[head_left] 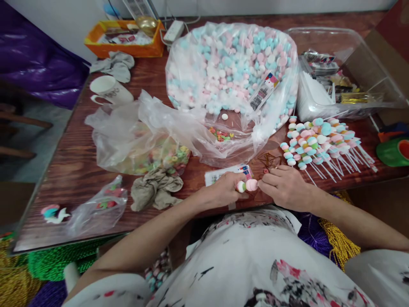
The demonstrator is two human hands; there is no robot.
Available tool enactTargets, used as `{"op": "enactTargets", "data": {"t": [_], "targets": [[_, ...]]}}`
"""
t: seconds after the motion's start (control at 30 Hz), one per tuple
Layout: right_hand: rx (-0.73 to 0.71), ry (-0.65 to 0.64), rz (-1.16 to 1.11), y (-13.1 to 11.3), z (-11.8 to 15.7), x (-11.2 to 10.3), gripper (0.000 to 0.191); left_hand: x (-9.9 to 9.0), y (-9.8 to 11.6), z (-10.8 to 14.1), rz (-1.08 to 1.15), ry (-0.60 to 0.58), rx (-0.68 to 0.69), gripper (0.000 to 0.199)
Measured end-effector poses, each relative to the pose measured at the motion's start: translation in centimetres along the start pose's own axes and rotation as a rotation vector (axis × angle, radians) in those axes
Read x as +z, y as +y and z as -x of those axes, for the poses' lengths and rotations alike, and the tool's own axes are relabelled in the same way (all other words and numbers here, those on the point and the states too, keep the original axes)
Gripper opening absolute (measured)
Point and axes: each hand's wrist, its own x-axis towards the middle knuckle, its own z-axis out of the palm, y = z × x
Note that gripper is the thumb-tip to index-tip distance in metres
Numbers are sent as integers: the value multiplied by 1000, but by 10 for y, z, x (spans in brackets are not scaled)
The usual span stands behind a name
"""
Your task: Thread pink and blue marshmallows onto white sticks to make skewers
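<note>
My left hand [225, 189] is closed around a marshmallow skewer [252, 184]; a pink piece and a white piece with a green rim show past the fingers. My right hand [284, 185] is pinched at the pink end, and whatever lies between its fingertips is hidden. Just beyond it sits a small heap of brown twist ties [270, 160]. A printed label packet [228, 172] lies flat behind my left hand. To the right, finished-looking marshmallow skewers [319, 140] on white sticks are piled together.
A large clear bag of pastel marshmallows [230, 64] fills the back. Left of it are bags of coloured pieces [162, 157], a crumpled cloth [155, 187], a white mug [110, 89] and an orange tray [128, 50]. A clear bin [380, 81] and green tape roll [391, 152] stand right.
</note>
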Motion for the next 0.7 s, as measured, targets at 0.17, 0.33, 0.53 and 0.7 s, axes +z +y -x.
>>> {"op": "enactTargets", "data": {"t": [0.17, 0.33, 0.53, 0.7], "targets": [[221, -77, -180, 4, -3, 11, 19, 6, 3, 1, -202, 125, 52, 33], [298, -170, -271, 16, 0, 11, 18, 1, -2, 11, -428, 219, -37, 61], [211, -105, -168, 8, -4, 18, 16, -8, -9, 18, -625, 125, -156, 25], [102, 8, -25, -2, -13, 27, 17, -8, -8, 18, -590, 71, -209, 16]]}}
